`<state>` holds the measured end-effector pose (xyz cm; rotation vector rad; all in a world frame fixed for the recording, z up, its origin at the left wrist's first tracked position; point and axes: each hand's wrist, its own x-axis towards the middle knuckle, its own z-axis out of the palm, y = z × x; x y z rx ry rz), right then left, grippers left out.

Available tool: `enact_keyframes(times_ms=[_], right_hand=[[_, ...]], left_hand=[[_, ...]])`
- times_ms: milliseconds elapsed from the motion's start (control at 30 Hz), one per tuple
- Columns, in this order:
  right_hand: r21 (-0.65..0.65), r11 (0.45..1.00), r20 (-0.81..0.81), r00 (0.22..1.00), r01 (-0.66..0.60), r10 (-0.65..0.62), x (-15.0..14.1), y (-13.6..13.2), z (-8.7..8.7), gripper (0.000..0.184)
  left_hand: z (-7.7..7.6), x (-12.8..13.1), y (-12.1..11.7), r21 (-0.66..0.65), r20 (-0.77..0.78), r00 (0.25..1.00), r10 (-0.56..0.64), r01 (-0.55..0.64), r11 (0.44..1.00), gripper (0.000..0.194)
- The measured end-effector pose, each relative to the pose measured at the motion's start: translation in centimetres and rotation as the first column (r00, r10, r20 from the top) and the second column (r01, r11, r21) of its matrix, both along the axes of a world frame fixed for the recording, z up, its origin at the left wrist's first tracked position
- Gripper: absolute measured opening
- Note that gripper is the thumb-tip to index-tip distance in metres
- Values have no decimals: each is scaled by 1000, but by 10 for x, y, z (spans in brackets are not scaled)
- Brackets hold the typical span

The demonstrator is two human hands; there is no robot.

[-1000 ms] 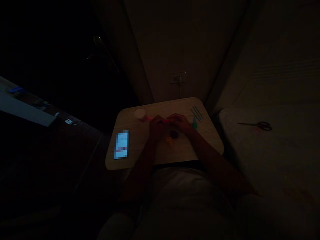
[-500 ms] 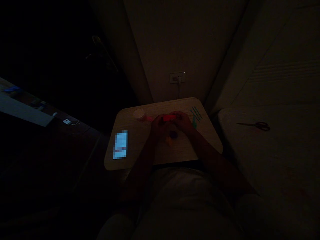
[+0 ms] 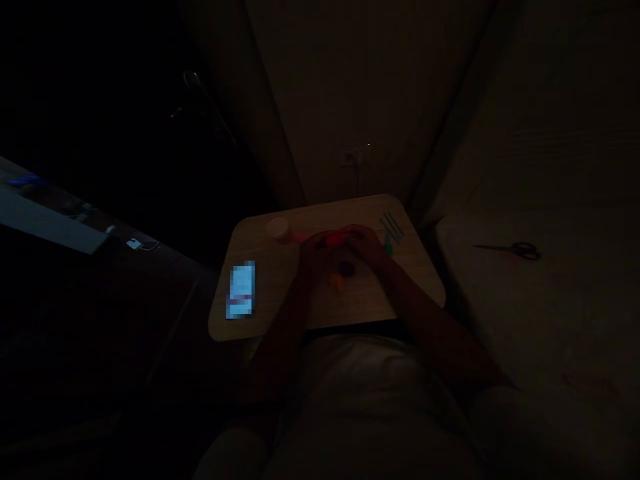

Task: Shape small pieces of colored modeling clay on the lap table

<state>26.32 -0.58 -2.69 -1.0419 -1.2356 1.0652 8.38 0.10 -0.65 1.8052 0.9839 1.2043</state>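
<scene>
In dim light, a bright red piece [image 3: 336,238] is held between my two hands above the far middle of the small table [image 3: 280,313]. My left hand [image 3: 313,250] closes on its left end, and my right hand [image 3: 366,243] grips the right end. Its exact kind is too dark to make out. Just nearer to me lie a dark purple lump [image 3: 347,269] and an orange lump [image 3: 338,283]. Right of my right hand are a green piece [image 3: 389,245] and several thin green strips [image 3: 392,228]. A pink piece [image 3: 299,237] shows beside my left hand.
A pale round tub [image 3: 279,229] stands at the table's far left. A lit phone [image 3: 241,290] lies near the left edge. Scissors [image 3: 523,251] rest on the pale surface to the right. Behind the table, a plug sits in a wall socket [image 3: 354,156].
Both hands have come slightly closer together around the red piece, and less of it shows. The picture is a little darker. The things on the table stay put.
</scene>
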Motion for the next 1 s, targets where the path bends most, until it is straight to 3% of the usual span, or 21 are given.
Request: enact_keyframes(times_ms=[167, 433, 700, 867, 1000], right_hand=[[4, 998, -26, 998, -59, 59, -1, -6, 6, 40], [-10, 994, -1, 994, -113, 113, -1, -1, -3, 41], [35, 998, 104, 993, -56, 53, -4, -4, 0, 36], [6, 1000, 121, 993, -13, 12, -3, -3, -2, 34], [2, 1000, 119, 993, 22, -22, -2, -4, -1, 33]], left_hand=[[-2, -2, 4, -3, 2, 996, 92, -92, 996, 15], [-4, -4, 4, -64, -15, 980, 199, -199, 978, 6], [-3, -2, 4, -60, 63, 987, 149, -145, 988, 19], [-2, -2, 2, -72, 153, 987, 42, -32, 997, 46], [-3, -3, 4, -41, 116, 993, 35, -30, 999, 45]])
